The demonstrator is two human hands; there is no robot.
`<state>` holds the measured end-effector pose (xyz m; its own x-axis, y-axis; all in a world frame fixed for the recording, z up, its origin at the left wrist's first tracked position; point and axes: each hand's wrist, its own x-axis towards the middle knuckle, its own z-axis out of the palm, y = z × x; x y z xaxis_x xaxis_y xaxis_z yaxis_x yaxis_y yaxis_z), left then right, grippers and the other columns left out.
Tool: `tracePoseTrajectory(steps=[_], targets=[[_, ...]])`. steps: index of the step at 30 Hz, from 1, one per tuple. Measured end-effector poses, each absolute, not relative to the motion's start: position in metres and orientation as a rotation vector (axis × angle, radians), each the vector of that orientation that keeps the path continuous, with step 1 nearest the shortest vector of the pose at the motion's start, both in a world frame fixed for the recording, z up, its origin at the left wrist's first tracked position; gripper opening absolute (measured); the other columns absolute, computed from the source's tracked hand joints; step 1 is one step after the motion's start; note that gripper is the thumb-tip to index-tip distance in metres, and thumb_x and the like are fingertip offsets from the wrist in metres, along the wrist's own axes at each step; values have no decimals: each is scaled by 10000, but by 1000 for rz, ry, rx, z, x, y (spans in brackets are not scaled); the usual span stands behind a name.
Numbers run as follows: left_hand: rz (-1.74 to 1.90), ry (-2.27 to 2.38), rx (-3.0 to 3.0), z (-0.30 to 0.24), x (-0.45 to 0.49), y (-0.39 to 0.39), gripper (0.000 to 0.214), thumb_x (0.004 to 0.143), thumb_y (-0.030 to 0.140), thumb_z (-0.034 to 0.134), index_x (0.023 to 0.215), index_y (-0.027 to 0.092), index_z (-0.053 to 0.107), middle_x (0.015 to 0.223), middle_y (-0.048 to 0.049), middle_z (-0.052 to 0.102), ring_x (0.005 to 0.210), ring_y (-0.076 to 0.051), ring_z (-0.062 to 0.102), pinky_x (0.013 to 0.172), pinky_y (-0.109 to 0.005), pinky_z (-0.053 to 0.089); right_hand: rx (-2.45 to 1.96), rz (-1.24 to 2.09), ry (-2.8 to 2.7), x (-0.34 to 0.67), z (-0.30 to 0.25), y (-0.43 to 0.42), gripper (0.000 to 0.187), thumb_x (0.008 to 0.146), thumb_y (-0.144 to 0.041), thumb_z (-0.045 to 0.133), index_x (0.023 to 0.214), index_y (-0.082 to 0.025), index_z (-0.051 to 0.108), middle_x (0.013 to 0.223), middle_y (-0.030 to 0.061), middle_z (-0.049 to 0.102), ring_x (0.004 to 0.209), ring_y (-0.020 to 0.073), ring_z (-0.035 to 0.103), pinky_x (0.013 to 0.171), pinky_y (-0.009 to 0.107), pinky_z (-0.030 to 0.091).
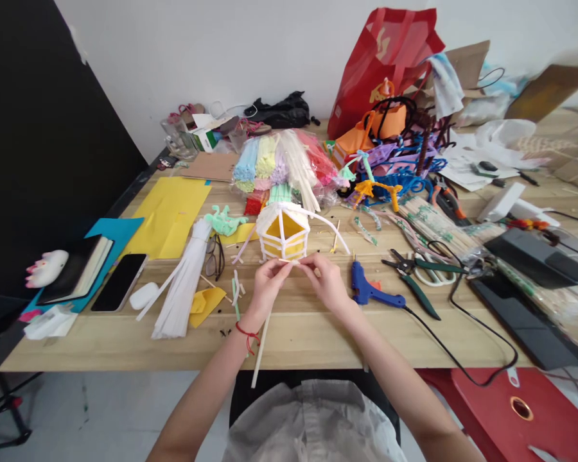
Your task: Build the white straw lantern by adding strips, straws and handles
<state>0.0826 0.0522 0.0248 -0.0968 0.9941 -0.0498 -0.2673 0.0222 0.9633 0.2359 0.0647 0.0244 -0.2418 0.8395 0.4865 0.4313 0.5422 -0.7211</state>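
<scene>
My left hand (268,285) and my right hand (324,281) meet in front of me, fingertips pinched together on a small, pale, thin piece. A white pipe cleaner (261,353) trails from under my left hand past the table's front edge. Whether it joins the pinched piece is hidden by my fingers. Just behind my fingertips stands a small house-like model (283,234) of white pipe cleaners with yellow panels, two long pipe cleaners spreading from its top. Right of my right hand lies a blue hot glue gun (368,289).
White pipe cleaners (183,282), glasses (215,256) and a phone (120,282) lie on the left. Green-handled pliers (417,289) and the glue gun's cord (462,378) are on the right. Bundles of coloured pipe cleaners (264,157) and a red bag (385,64) stand behind.
</scene>
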Motion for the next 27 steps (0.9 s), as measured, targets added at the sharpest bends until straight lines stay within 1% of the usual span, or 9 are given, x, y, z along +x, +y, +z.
tracePoseTrajectory(steps=[5,9,13,16,18,23,27], targets=[[1359,1112,939,23,80,53,300,659,406,792,699,145,650,531,64,463,440,-30,310,415,-190,194,-1050,541,-1992,236,31,63,210,971,-315,450,1048,-200,608,940,108,661,832,219,623,770,329,480],[1363,1110,958,21,80,54,298,660,399,793,693,143,645,535,63,457,447,-32,321,418,-188,205,-1101,572,-2068,235,34,63,222,976,-303,418,967,-197,613,901,116,659,837,237,596,782,342,448],[1372,1103,978,20,80,53,285,690,402,774,764,146,671,591,45,510,455,-33,342,421,-190,225,-1124,687,-2006,236,34,63,196,957,-305,448,927,-202,611,869,112,647,826,240,568,775,343,419],[1369,1097,1002,21,80,53,282,726,411,746,808,148,688,630,29,546,459,-36,363,426,-194,243,-1124,836,-1906,236,35,62,204,948,-339,458,911,-204,605,869,99,633,826,230,557,772,340,406],[1365,1093,1022,22,79,53,280,729,412,745,813,149,694,632,27,554,460,-38,366,428,-196,251,-1101,982,-1831,235,36,62,236,944,-371,452,869,-199,595,825,80,624,786,210,560,749,329,412],[1343,1072,1079,29,80,51,285,725,425,748,769,149,690,626,18,575,459,-43,358,427,-199,250,-965,1428,-1678,235,33,68,327,929,-438,394,797,-185,554,664,34,570,587,157,525,607,301,441],[1333,1059,1132,32,81,49,279,747,427,729,757,151,690,642,1,607,473,-58,385,440,-205,271,-885,1641,-1632,237,32,70,340,917,-427,364,754,-183,536,587,12,494,504,143,465,526,295,424]])
